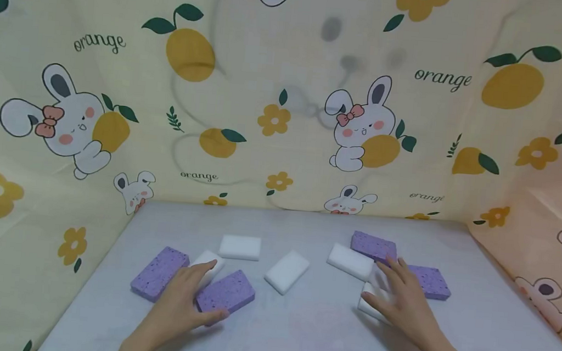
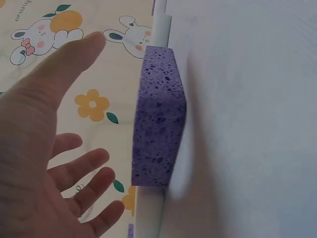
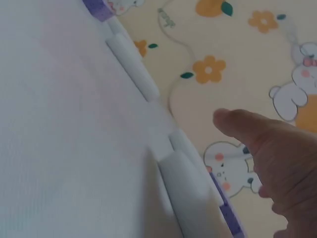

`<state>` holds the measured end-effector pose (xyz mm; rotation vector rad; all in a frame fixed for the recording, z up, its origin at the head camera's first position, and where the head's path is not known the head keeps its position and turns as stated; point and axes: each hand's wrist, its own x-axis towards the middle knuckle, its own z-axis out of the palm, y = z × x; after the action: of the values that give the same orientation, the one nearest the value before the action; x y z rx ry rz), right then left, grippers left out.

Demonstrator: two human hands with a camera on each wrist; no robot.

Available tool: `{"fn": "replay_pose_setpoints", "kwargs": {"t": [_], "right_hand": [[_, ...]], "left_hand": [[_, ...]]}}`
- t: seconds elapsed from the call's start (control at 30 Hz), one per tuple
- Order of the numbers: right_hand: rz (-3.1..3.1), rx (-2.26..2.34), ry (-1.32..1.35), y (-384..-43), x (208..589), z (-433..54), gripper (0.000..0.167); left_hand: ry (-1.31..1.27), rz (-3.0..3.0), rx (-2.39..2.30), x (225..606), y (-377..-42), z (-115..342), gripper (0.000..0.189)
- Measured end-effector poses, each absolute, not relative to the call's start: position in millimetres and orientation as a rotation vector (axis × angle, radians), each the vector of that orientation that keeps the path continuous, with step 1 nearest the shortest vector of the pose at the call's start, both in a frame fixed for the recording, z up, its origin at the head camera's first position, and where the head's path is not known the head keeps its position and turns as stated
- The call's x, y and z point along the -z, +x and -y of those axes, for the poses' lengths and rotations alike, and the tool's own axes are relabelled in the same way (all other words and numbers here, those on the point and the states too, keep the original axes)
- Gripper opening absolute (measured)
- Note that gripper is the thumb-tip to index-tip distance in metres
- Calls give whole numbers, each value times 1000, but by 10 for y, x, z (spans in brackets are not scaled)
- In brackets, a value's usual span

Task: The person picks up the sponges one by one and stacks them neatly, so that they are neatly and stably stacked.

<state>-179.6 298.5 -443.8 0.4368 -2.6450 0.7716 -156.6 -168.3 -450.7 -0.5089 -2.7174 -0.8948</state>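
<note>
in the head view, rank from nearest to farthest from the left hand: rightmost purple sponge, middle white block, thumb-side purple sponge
1. Thumb-side purple sponge: right beside the left hand.
2. Middle white block: farther right, lying at a slant.
3. Rightmost purple sponge: far right, beyond the right hand.

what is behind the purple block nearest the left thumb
A white block, partly covered by the left hand; its hidden part can't be seen. Another white block lies farther back.
</note>
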Motion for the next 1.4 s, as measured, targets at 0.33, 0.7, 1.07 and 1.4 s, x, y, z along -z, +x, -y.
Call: {"fn": "replay_pose_setpoints", "kwargs": {"t": [0.33,0.7,1.07,1.4], "right_hand": [[2636,-871,484,-1779,4523,-3151,73],[2640,-854,478,-1768,4541,-3185,75],[2677,-853,466,-1757,4519,-3198,77],[2706,-882,468,-1761,4507,-3218,79]], "left_hand": [[-467,2813,995,4563,-1565,1630,106],[-358,2892,995,4590,-1535,1629,104],[-343,2882,991,4584,-1557,1637,97],[-380,2806,1069,4574,-1567,1646,97]]}}
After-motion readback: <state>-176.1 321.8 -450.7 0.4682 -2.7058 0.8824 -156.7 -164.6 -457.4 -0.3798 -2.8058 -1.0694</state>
